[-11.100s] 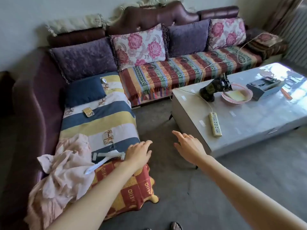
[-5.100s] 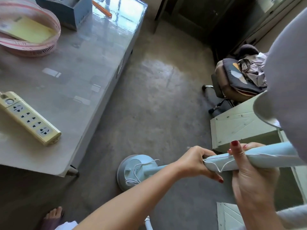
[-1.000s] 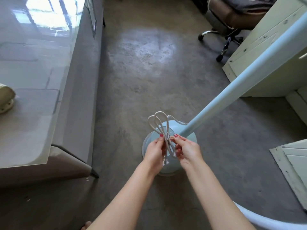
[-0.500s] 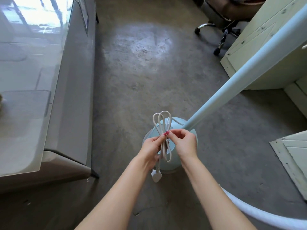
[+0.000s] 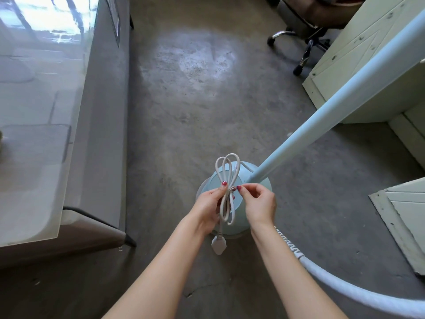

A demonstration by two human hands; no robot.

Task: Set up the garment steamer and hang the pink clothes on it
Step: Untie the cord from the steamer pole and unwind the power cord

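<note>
A home living room, bare concrete floor (image 5: pixel 195 107), glossy coffee table (image 5: pixel 41 116) (reflecting window light), wheeled office chair (image 5: pixel 305 40), pale green cabinet (image 5: pixel 349 65).

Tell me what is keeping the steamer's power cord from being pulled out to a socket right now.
A small twist tie cinches the bundled power cord at its middle. The left hand grips the bundle; the right hand pinches the tie's end. The plug dangles free above the floor. Nothing else visibly blocks it; no socket is in view.
</note>
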